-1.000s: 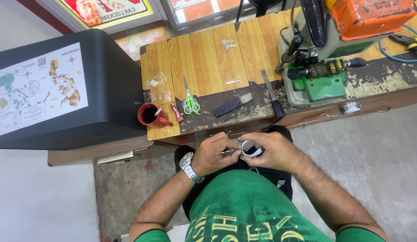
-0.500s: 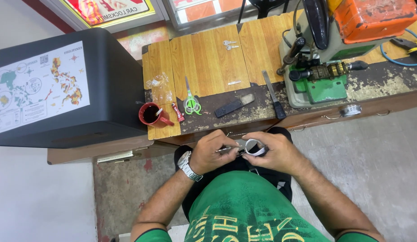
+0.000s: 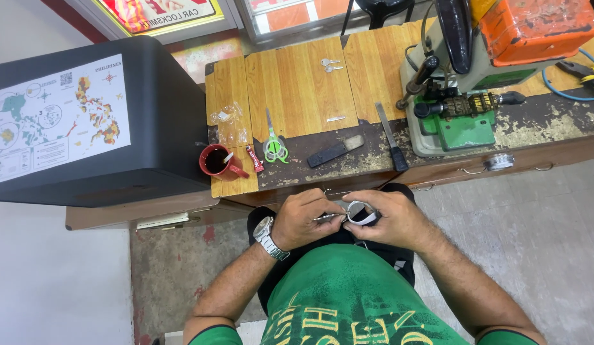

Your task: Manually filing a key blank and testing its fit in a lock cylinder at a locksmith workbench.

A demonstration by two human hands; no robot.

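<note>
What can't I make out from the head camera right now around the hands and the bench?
- Head view: the tip of the thin metal tool in the left hand is too small to tell.
- The small round white part is mostly covered by the right hand.
- The green machine is cut off by the top edge.
- The red cup: contents too dark.

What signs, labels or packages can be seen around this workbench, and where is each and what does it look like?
Map sheet: white rectangle with coloured islands, lying on top of the black cabinet, at left.
Sign: top edge, yellow-framed panel in red and yellow.
Plastic bag: small, clear, crumpled, on the wooden bench, left end.
Red tube: small, labelled, beside the red cup.
</note>
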